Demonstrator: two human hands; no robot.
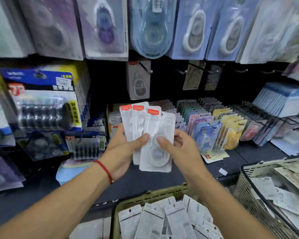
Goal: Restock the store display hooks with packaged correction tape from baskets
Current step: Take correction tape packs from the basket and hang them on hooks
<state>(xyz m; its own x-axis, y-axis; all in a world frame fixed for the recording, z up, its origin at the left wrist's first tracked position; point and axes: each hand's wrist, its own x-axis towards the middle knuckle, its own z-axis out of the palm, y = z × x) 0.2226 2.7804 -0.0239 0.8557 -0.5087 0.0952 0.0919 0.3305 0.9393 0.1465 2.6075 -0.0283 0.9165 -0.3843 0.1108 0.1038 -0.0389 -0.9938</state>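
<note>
Even overhead store light, dark back panel, blurred wide-angle edges, glare on plastic blisters

Top-row hanging packs (155, 26) blurred, cut by upper edge; green basket (150, 197) cropped below; held packs (150, 135) partly hidden behind thumbs.

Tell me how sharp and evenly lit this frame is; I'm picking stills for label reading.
Head view: the white blister packs with red tabs held in both hands are fairly sharp; the hanging packs along the top row are smeared by blur; wide-angle distortion bows the edges; the dark back panel behind the metal hooks is dim.
</note>
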